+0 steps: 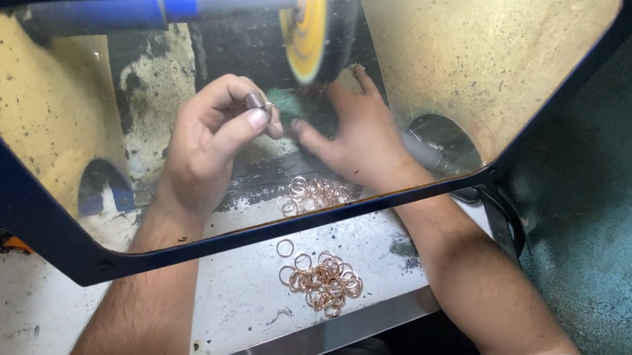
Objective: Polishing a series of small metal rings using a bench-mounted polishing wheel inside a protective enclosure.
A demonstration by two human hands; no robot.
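Through the clear shield (pixel 47 103) I see my left hand (pixel 204 149) with the fingers pinched together on one small ring (pixel 268 108), held just left of the yellow wheel (pixel 307 38). My right hand (pixel 357 141) is pressed on a green block (pixel 295 102) near the wheel's lower edge; the fingers are curled on it, but I cannot tell how firmly they clamp. The two hands are close, almost touching at the fingertips.

To do this step well, I judge the ring must stay gripped tight between thumb and finger, and meet the wheel lightly from below, so it is not pulled away. The fingertips should keep beside the wheel, not against it.

More rings lie in two heaps: one heap (pixel 316 193) behind the shield just near the hands, another heap (pixel 323 279) on the worn bench (pixel 34 336), nearer to me and in front of the shield's dark frame (pixel 273 226).

I see no packages, labels or signs. A blue bar (pixel 109 17) runs at the far left.
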